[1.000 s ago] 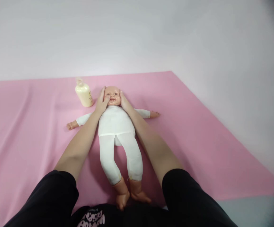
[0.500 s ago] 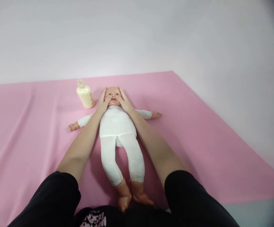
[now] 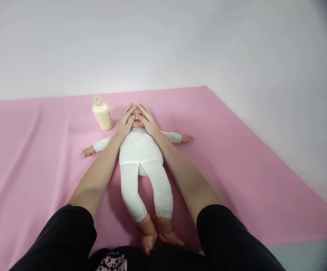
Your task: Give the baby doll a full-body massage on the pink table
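A baby doll in a white bodysuit lies on its back, arms spread wide, feet toward me. My left hand rests on the left side of the doll's head, its fingers stretched over the forehead and the thumb on the cheek by the nose. Mirroring it, my right hand lies on the other side, fingers extended across the brow and thumb on the cheek. Both hands are open and touch the doll. Between them the nose and mouth show, while most of the forehead is covered.
Left of the doll's head stands a clear pump bottle of pale yellow liquid. Under everything spreads a pink cloth with some wrinkles at the left. A pale grey-white surface lies beyond its far edge.
The fingers of both hands have moved from the sides of the doll's head inward over its forehead. The thumbs stay on the cheeks. Doll and bottle stay in place.
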Demonstrator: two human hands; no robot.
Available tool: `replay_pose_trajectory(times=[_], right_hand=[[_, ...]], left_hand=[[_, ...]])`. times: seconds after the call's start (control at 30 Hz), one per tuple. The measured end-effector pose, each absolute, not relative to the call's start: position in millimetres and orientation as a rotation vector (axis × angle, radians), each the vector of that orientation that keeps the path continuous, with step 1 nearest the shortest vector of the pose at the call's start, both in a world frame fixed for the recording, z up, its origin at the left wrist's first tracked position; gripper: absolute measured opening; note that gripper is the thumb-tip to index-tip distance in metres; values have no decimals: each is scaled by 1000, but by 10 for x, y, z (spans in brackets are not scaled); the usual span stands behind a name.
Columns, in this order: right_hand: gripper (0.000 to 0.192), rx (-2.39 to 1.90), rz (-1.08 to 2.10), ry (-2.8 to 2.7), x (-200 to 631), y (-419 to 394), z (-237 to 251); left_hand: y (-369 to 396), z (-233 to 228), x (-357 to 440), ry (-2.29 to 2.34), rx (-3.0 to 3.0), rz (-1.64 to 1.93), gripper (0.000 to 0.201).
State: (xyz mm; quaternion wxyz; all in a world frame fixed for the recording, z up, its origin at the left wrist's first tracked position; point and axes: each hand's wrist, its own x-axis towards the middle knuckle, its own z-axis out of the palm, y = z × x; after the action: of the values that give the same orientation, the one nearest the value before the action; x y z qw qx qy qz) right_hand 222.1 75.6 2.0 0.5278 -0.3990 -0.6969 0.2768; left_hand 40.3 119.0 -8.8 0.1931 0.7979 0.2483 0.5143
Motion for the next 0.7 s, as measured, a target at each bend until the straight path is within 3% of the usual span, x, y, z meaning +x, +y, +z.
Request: replay_pose_trajectory(times=[0.17, 0.3, 0.57, 0.7], right_hand=[[83, -963, 961, -1470, 2218, 848, -99], [92, -994, 1098, -1368, 2209, 855, -128], [60, -930, 651, -1703, 2197, 715, 99], [61, -898, 607, -1744, 2190, 709, 114]], left_hand=[[1331, -283, 368, 807, 1897, 1363, 78], [1347, -347, 354, 806, 1825, 1328, 79], [1249, -151, 385, 728, 2172, 1415, 70], [1268, -142, 378, 714, 2207, 1414, 69]])
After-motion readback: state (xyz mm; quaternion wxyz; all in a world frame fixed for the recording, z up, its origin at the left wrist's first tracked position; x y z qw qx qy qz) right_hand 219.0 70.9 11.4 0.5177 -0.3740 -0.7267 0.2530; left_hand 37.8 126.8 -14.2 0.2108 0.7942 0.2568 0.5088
